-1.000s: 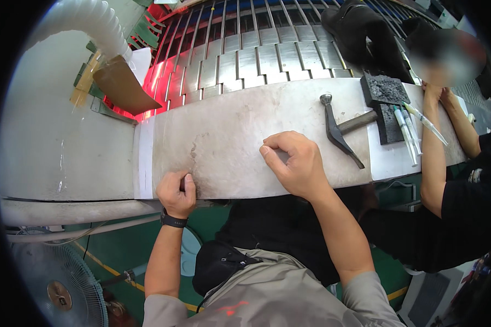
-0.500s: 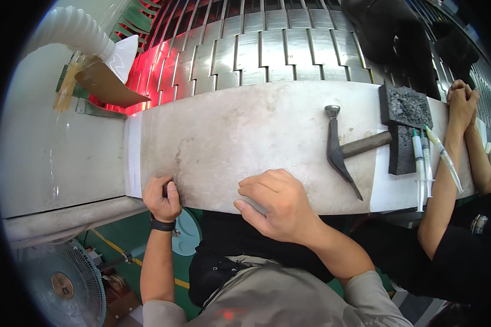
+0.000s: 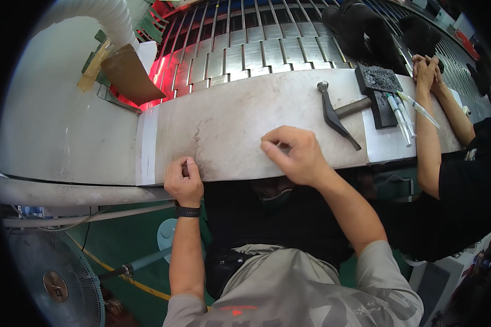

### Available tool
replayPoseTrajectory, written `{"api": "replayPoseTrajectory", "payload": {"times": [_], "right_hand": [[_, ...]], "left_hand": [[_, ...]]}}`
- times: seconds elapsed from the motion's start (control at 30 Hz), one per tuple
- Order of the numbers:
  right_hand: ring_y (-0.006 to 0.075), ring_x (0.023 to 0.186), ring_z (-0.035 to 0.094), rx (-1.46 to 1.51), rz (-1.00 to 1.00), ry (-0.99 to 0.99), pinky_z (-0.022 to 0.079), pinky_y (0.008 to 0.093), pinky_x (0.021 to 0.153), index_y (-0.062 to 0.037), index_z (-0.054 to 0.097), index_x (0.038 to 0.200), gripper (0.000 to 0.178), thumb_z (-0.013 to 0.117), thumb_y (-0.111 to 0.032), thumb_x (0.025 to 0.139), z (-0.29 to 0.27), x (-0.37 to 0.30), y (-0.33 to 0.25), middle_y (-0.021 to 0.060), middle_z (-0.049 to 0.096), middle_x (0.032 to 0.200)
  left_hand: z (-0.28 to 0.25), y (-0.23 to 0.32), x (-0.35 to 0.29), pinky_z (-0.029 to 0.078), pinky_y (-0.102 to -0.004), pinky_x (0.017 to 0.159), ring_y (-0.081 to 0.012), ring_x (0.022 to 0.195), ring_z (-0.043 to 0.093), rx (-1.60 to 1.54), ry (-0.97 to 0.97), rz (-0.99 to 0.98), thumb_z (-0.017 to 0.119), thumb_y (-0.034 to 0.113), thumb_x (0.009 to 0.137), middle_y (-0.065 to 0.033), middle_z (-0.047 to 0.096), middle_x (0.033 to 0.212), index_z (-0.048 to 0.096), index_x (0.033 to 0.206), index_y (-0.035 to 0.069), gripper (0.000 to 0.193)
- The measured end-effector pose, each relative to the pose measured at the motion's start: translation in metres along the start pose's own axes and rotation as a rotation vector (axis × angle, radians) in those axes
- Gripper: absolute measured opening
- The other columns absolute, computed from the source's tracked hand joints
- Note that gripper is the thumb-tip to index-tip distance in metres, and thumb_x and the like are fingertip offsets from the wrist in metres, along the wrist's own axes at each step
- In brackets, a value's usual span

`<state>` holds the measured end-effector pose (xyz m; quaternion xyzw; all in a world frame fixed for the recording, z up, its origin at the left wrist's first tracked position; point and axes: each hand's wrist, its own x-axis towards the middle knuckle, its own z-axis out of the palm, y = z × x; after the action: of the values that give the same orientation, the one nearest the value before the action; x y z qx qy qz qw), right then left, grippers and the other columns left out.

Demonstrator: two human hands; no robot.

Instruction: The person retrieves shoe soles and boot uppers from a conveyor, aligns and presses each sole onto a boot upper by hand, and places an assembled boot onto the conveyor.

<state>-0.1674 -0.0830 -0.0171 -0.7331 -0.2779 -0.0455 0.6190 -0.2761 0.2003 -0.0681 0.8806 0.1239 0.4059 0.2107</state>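
My left hand (image 3: 184,179) rests curled into a loose fist at the front edge of the pale worktop (image 3: 234,117), a dark band round its wrist. Over the middle of the same top, my right hand (image 3: 300,155) is bent with thumb and fingertips together; no object shows in it. To the right of that hand lies a hammer (image 3: 330,115) with a dark metal head and a wooden handle. Its handle end reaches two dark, rough blocks (image 3: 381,79). Several syringes (image 3: 401,121) lie against these blocks, one with a yellowish tip.
A co-worker's clasped hands (image 3: 426,72) and forearms rest at the right. Beyond the worktop runs a metal slatted conveyor (image 3: 245,57) with black shoe-like items (image 3: 357,27). At the left are a white hose (image 3: 95,19), a brown board (image 3: 132,76) and a floor fan (image 3: 54,286).
The view has shifted, so the worktop sits higher in the picture. My right thumb and fingers have closed together from a wider gap. My left hand stays curled; the hammer lies unmoved.
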Motion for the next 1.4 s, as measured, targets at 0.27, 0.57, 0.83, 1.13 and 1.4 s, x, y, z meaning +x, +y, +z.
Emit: {"api": "replayPoseTrajectory", "payload": {"times": [0.27,0.57,0.83,1.13,1.4], "right_hand": [[0.0304,0.058,0.063,-0.571,-0.060,0.018,0.048,0.0408,0.056,-0.0014,0.065,0.071,0.030,0.080,-0.019,0.091,-0.019,0.002,0.006,0.0134,0.064,0.067],[0.0256,0.052,0.059,-0.538,-0.011,0.075,0.045,0.0370,0.052,0.0002,0.064,0.071,0.030,0.081,-0.015,0.091,-0.015,0.004,0.008,0.0143,0.062,0.063],[0.0311,0.058,0.063,-0.479,0.081,0.076,0.048,0.0411,0.056,-0.0015,0.065,0.071,0.031,0.078,-0.020,0.091,-0.013,0.003,0.003,0.0136,0.064,0.066],[0.0298,0.060,0.066,-0.486,0.071,0.048,0.050,0.0401,0.058,-0.0018,0.066,0.072,0.029,0.079,-0.020,0.092,-0.015,0.006,0.001,0.0127,0.067,0.069],[0.0169,0.052,0.058,-0.450,0.037,0.062,0.045,0.0320,0.052,0.0003,0.066,0.073,0.028,0.081,-0.014,0.092,-0.015,0.006,0.000,0.0105,0.062,0.063]], "left_hand": [[-0.001,0.035,0.024,0.048,-0.0374,0.056,-0.0226,0.056,0.060,-0.242,-0.205,-0.115,0.077,0.017,0.095,-0.0084,0.061,0.064,0.076,0.097,0.002,0.015],[0.010,0.042,0.019,0.045,-0.0388,0.055,-0.0244,0.057,0.057,-0.150,-0.220,0.129,0.080,0.013,0.092,-0.0095,0.060,0.069,0.075,0.100,0.003,0.014],[0.011,0.043,0.022,0.043,-0.0413,0.054,-0.0274,0.056,0.056,-0.153,-0.205,0.164,0.081,0.013,0.088,-0.0075,0.057,0.065,0.074,0.096,0.005,0.014],[0.009,0.041,0.022,0.042,-0.0385,0.053,-0.0243,0.055,0.054,-0.143,-0.241,0.142,0.080,0.010,0.090,-0.0081,0.058,0.067,0.074,0.098,0.002,0.012],[0.007,0.039,0.019,0.043,-0.0363,0.055,-0.0213,0.056,0.053,-0.155,-0.268,0.132,0.077,0.008,0.093,-0.0093,0.060,0.071,0.074,0.100,0.000,0.011]]}}
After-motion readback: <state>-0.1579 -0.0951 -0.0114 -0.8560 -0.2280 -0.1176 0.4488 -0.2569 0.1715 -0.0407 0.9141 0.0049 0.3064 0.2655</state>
